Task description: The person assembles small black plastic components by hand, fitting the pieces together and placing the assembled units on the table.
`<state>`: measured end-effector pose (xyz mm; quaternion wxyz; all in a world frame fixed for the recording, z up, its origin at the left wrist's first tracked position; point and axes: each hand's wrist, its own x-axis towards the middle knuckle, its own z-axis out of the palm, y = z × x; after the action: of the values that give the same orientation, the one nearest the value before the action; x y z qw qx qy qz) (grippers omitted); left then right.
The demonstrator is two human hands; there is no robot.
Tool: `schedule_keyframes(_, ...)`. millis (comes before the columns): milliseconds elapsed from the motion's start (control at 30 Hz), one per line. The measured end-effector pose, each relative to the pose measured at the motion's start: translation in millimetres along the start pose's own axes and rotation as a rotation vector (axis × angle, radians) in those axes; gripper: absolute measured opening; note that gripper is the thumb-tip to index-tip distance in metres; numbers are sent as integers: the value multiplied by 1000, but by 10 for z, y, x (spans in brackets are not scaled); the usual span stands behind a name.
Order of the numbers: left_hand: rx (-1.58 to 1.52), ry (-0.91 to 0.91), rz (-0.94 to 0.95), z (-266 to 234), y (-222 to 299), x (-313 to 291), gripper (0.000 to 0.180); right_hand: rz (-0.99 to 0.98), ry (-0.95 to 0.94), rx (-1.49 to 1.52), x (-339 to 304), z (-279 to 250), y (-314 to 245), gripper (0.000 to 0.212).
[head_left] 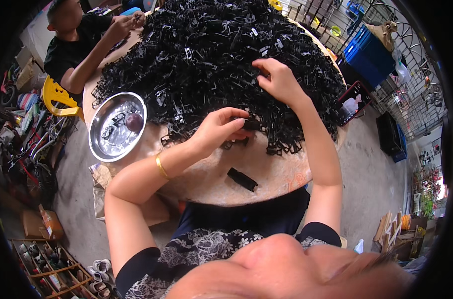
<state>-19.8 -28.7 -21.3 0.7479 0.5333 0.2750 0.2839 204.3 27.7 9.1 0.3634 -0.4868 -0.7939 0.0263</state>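
Observation:
A large heap of small black plastic parts (201,65) covers most of the round table (206,192). My left hand (219,128) is at the heap's near edge, its thumb and fingers closed on a black plastic piece (252,123); the fingers partly hide it. Farther right, my right hand (280,83) hovers over or touches the heap with bent fingers. A gap shows between its thumb and forefinger, and I see nothing held there. A short black bundle of parts (242,179) lies on the bare near part of the tabletop.
At the left table edge stands a round metal bowl (99,142) with a dark round object (134,122) and several small parts. A person (82,45) sits at the far left, hands together. A phone-like screen (353,102) stands right; blue crates (368,55) are beyond.

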Motion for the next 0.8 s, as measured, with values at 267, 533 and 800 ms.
schedule_keyframes(267, -40, 11, 19, -18, 3, 36, 30, -202, 153, -149, -255, 177, -200, 17)
schedule_keyframes(533, -116, 154, 101, -118, 97, 53, 35, 11, 65, 189, -395, 36, -525, 22)
schedule_keyframes(800, -9, 186, 140, -33, 61, 29, 34, -122, 116, 149, -480, 92, -662, 8)
